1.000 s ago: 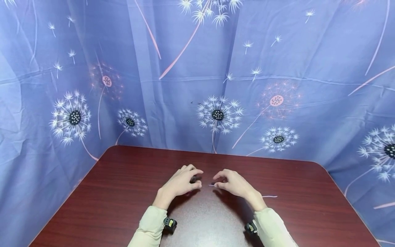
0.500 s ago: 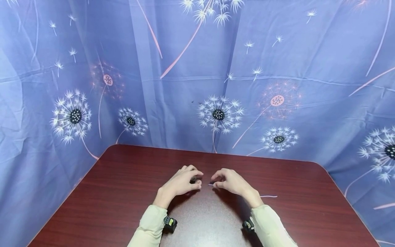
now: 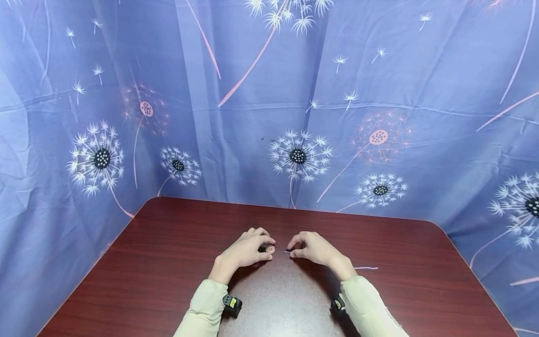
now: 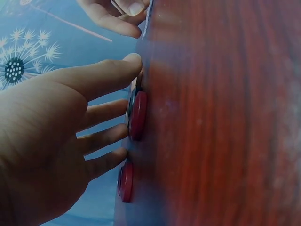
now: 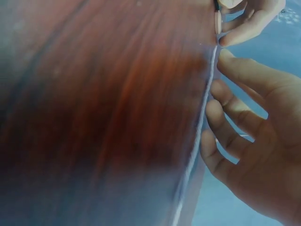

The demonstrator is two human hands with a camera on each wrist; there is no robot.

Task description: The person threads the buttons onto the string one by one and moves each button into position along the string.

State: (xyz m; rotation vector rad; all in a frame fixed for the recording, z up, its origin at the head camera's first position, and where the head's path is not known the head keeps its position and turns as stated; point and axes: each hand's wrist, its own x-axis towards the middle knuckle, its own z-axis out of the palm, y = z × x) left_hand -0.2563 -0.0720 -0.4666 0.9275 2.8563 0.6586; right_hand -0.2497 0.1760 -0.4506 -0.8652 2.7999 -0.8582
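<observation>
My left hand [image 3: 243, 249] curves over several round discs on the brown table [image 3: 177, 267]. Between its thumb and index finger sits a pale wooden button-like disc [image 3: 270, 249], lying flat with small marks on its face. Behind it, hidden from above, are a dark disc and a red disc [image 4: 138, 115]; another red disc [image 4: 126, 182] lies farther along, by the little finger. My right hand [image 3: 316, 249] rests with loosely bent fingers over a thin white string [image 3: 366, 268]. The string's left tip shows beside the thumb; no firm pinch on it is visible.
A blue dandelion-print curtain [image 3: 236, 131] hangs behind and left of the table. A black wrist camera [image 3: 232, 305] is strapped at the left sleeve, another camera [image 3: 338, 306] at the right sleeve. The string runs under the right wrist to the right.
My left thumb and index finger have drawn slightly left, so the pale disc shows more clearly. My right hand has shifted a little left along the string, which stays put.
</observation>
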